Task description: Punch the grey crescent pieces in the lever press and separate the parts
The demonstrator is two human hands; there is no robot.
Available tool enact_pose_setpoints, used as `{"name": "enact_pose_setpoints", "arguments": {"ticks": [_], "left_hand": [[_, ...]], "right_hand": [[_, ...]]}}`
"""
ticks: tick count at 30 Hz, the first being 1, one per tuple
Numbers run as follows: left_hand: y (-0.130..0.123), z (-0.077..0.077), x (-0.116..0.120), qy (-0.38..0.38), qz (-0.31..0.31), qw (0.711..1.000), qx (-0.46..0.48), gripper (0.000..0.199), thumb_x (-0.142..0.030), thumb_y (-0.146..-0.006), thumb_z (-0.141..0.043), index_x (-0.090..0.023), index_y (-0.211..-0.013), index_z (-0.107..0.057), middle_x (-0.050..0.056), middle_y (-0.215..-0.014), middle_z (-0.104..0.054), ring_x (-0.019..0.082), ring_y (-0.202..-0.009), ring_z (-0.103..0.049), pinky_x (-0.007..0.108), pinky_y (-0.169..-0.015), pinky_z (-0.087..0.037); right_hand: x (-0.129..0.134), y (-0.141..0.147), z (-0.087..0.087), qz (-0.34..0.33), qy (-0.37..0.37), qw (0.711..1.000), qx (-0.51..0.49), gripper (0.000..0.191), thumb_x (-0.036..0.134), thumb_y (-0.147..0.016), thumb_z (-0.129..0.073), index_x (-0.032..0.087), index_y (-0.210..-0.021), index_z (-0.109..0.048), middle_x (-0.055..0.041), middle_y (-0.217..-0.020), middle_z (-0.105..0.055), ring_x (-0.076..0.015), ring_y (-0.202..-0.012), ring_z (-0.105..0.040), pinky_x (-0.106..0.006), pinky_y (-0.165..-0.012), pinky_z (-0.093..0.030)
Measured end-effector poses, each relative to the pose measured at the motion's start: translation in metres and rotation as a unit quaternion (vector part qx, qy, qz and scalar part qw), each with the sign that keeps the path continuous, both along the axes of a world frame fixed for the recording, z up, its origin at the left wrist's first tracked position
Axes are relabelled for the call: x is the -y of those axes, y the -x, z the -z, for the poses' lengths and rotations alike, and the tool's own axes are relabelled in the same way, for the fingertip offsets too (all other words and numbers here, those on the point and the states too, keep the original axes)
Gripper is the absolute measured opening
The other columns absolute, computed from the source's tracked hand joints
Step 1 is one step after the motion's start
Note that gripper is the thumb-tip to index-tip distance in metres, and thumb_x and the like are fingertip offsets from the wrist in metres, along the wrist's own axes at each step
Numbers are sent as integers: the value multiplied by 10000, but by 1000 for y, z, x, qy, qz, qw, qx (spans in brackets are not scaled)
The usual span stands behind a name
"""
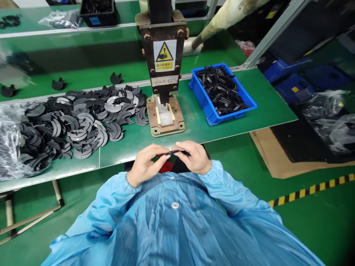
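Between my two hands, in front of my chest at the table's near edge, is a small thin black plastic part (172, 152). My left hand (148, 162) pinches its left end between thumb and fingers. Thumb and fingers of my right hand (195, 157) close on the other end. The fingers cover much of the part, so its full shape is hidden. Just beyond my hands stands a bench press (165, 77) with a warning label; a pale block (166, 119) sits in its base under the ram.
Left of the press lies a heap of black curved plastic pieces (83, 122), partly in a clear bag (11, 144). On the right, a blue bin (212, 119) holds many slim black parts. Behind, a shelf carries a black bin (100, 20). A thick pale pipe (224, 20) slants above.
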State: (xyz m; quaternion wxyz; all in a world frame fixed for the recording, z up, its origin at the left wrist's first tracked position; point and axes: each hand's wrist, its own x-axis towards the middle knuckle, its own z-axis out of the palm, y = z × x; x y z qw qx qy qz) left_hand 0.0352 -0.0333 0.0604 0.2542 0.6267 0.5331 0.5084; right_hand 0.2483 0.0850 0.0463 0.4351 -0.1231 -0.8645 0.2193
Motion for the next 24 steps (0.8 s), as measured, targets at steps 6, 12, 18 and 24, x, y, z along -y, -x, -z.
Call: {"name": "enact_pose_setpoints", "arguments": {"ticks": [6,12,18,24], "left_hand": [[-1,6,-4,259,66,923,277,335,-532,-978,-786,-202,-958,-729,41,-838,-760,137,-675,-680,274,-651,-573],[2,10,-25,254,93,889,368,477,-462,-794,-970,-215,-1067,-666,-39,-779,-679,102,-618,-652,241,-618,-571],[51,14,-88,81,-105,970,204,391,-514,-848,-888,-194,-991,-714,38,-882,-777,176,-776,-764,312,-770,-626],[86,20,-150,25,-158,976,-146,175,-378,-957,-766,-217,-1006,-815,62,-967,-819,217,-847,-729,353,-852,-575]], "right_hand": [[-9,0,-1,-57,-76,994,62,605,204,-996,-670,245,-1570,-485,-76,-1174,-838,-181,-1070,-810,-351,-925,-687],[-28,3,-28,-74,-103,987,102,540,237,-1018,-635,255,-1548,-533,-87,-1339,-793,-180,-1243,-770,-367,-1044,-676],[-100,-16,-106,113,-96,985,-90,435,343,-952,-746,252,-1369,-663,-97,-1299,-738,-268,-1239,-719,-532,-1089,-645],[-138,3,-216,-18,-54,952,-301,608,624,-980,-681,215,-1418,-579,-86,-1401,-651,-211,-1310,-680,-432,-1090,-627]]}}
